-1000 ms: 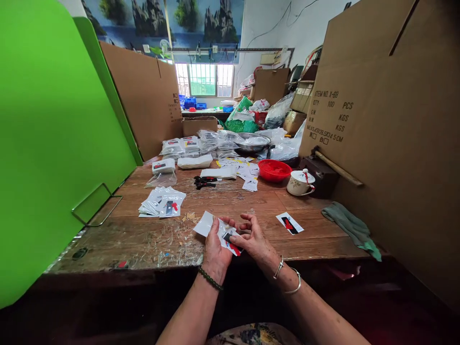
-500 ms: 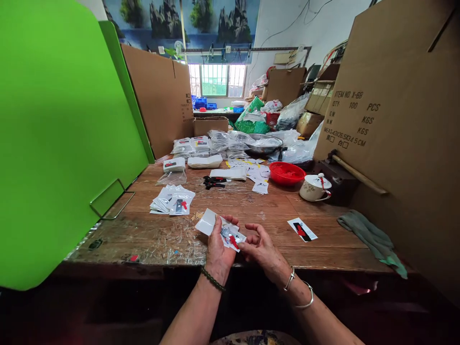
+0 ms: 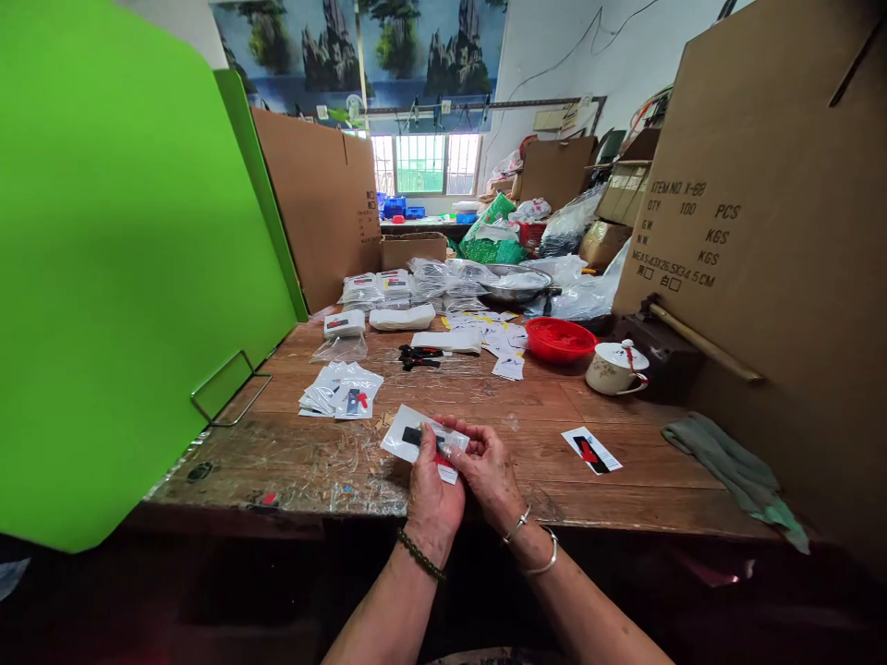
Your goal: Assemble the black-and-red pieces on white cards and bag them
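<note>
A clear plastic bag with a white card, a black piece and a red piece lies between my hands, just above the table's front edge. My left hand is closed on the bag from below, its thumb pressed on top. On the bag's right end, my right hand pinches with thumb and fingers; part of the red piece is hidden beneath them. To the left is a pile of filled bags showing black and red pieces. A white card with a black strip and red piece lies to the right.
Black pieces, white paper stacks and loose cards lie farther back. A red basket, a lidded mug and a grey glove-like cloth are on the right. Cardboard and a green panel border the left.
My right hand has moved left onto the bag and now grips its right end. The black piece shows farther left inside the bag. The view has shifted slightly.
</note>
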`<move>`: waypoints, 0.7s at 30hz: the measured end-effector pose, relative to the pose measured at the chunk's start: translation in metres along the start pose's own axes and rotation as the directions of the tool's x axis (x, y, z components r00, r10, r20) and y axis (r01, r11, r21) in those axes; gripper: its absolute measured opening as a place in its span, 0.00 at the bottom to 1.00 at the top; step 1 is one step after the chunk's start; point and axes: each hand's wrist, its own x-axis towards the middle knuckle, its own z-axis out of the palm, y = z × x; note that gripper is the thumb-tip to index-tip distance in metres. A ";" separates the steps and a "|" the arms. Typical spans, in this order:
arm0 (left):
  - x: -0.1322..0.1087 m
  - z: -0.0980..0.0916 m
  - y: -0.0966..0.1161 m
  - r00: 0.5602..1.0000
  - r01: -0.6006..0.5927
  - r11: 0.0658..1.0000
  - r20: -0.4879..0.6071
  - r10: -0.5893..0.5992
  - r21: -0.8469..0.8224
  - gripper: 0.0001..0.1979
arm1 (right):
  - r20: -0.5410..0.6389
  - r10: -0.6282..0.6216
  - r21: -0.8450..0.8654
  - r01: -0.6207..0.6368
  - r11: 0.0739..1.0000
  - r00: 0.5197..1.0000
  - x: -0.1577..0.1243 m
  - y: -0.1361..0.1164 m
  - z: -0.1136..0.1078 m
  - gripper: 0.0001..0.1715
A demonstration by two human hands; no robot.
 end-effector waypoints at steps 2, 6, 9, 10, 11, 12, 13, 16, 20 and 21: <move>-0.001 -0.001 0.002 1.000 -0.025 1.000 0.000 0.025 0.008 0.13 | 0.122 0.049 0.041 -0.054 0.998 0.991 -0.004 -0.004 -0.001 0.26; -0.005 -0.005 0.004 0.999 -0.038 0.999 -0.034 0.039 0.037 0.12 | 0.271 0.150 0.048 -0.169 0.984 0.951 -0.007 -0.010 -0.010 0.27; -0.007 -0.010 0.010 1.000 -0.004 0.999 0.016 0.003 0.050 0.09 | 0.262 0.196 0.054 -0.217 0.975 0.945 -0.003 -0.009 -0.019 0.27; -0.007 -0.012 0.012 1.000 -0.012 0.998 0.023 0.010 0.065 0.07 | 0.233 0.192 0.049 -0.208 0.977 0.953 0.000 -0.008 -0.022 0.27; -0.007 -0.013 0.015 0.999 -0.025 0.996 0.022 0.023 0.089 0.07 | 0.202 0.183 0.042 -0.195 0.980 0.962 0.002 -0.007 -0.024 0.28; -0.007 -0.015 0.016 0.999 -0.036 0.992 0.014 0.035 0.117 0.07 | 0.177 0.176 0.032 -0.185 0.982 0.968 0.003 -0.005 -0.026 0.29; -0.007 -0.016 0.017 0.999 -0.046 0.989 0.001 0.046 0.142 0.08 | 0.167 0.174 0.028 -0.181 0.983 0.971 0.005 -0.004 -0.027 0.30; -0.007 -0.019 0.014 0.999 -0.048 0.985 0.000 0.049 0.168 0.11 | 0.216 0.170 0.047 -0.185 0.982 0.961 0.007 -0.003 -0.029 0.32; -0.008 -0.023 0.010 0.996 -0.034 0.981 0.085 0.018 0.193 0.09 | 0.363 0.161 0.000 -0.172 0.985 0.918 0.010 -0.007 -0.036 0.28; -0.009 -0.025 0.012 0.994 -0.040 0.975 0.112 0.015 0.219 0.11 | 0.394 0.167 -0.013 -0.176 0.984 0.904 0.012 -0.008 -0.038 0.27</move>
